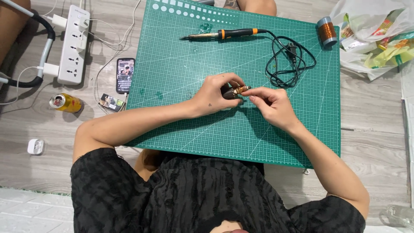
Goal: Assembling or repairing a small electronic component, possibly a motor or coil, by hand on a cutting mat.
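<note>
Nearest the camera is the person's black textured top [194,198], filling the lower edge of the view. On the wooden floor [375,146] left of the green cutting mat [181,125] lie a white earbud case [35,146], a yellow drink can [65,102] on its side, a white power strip [73,43] with plugs in it, a small card pack [111,102] and a phone [125,75] just beside the mat's left edge.

Over the mat's middle, the left hand [215,95] is closed around a small dark part wound with copper wire, the coil piece [236,91]. The right hand [271,105] pinches at the piece's right end with thumb and forefinger. By my reading the winding or wire-end handling is under way; the next move would call for a fine, steady pinch while the left hand keeps the piece from turning.

Toward the mat's far edge lies a soldering iron [224,33], its black cord [286,60] coiled to the right. A copper wire spool [326,31] stands at the far right corner, plastic bags [375,34] beyond.

The fingers hide most of the coil piece; any thin wire is too fine to see.
</note>
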